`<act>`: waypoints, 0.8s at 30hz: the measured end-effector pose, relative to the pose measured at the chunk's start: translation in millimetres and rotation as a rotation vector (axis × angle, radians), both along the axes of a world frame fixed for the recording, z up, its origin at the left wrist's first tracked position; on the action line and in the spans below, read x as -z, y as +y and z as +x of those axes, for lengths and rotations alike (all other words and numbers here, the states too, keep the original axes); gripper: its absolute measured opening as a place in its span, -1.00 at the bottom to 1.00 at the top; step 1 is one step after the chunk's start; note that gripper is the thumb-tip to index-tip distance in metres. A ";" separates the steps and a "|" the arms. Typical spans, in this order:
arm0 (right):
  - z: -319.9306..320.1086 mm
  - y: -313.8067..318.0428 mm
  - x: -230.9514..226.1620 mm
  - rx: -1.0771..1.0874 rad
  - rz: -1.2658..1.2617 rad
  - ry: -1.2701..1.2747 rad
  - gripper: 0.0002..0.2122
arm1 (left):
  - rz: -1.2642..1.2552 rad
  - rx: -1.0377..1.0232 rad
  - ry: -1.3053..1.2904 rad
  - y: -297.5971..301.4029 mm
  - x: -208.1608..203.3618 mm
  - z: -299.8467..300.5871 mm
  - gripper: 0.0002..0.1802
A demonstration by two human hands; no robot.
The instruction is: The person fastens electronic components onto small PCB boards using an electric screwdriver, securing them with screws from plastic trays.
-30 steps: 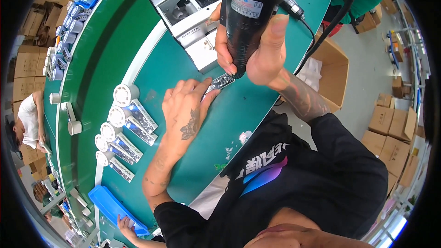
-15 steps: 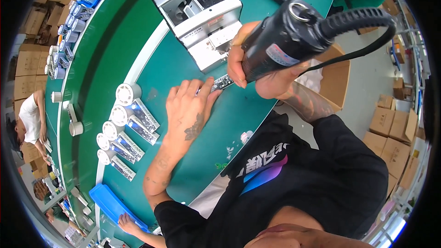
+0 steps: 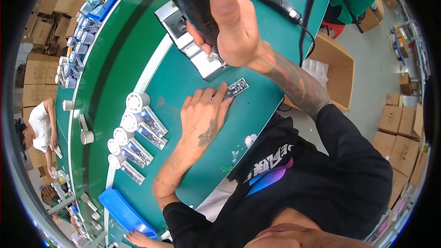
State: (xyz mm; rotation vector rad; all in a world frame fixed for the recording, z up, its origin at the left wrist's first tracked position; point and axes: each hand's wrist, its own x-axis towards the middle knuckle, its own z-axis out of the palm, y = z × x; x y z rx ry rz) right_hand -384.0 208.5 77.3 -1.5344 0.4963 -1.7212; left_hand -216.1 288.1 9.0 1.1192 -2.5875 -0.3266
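Note:
My right hand [image 3: 239, 32] grips a thick black electric screwdriver [image 3: 197, 2], held upright over the front of a white and grey screw feeder [image 3: 200, 62]. The screwdriver's tip is hard to make out near the feeder's front. My left hand [image 3: 202, 112] presses down on a narrow piece with a patterned, circuit-like face [image 3: 238, 88], its fingers over one end; the rest is under the hand. Left of that hand lies a row of several small fans, with white round heads [image 3: 136, 102] and flat printed handles [image 3: 154, 121].
A second black electric screwdriver [image 3: 271, 2] lies at the far side of the green table. A blue tray [image 3: 126, 213] sits at the lower left. A conveyor belt [image 3: 110, 46] runs along the left, and an open carton [image 3: 337, 71] stands at the right.
My right hand has carried the screwdriver up and left, from beside the narrow piece to over the screw feeder. My left hand stays on the piece, and more of its patterned face shows.

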 end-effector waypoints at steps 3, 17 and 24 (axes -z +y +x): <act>-2.6 4.7 6.3 -0.026 0.046 -0.023 -0.47 | -0.004 0.003 -0.044 2.1 -16.1 13.3 -0.40; 32.1 37.3 18.9 -0.173 0.295 0.050 -0.03 | 0.171 -0.023 -0.226 0.2 -38.0 35.0 -0.34; 38.0 36.1 36.6 -0.229 0.240 -0.024 -0.20 | 0.176 -0.039 -0.149 0.3 -41.4 34.2 -0.53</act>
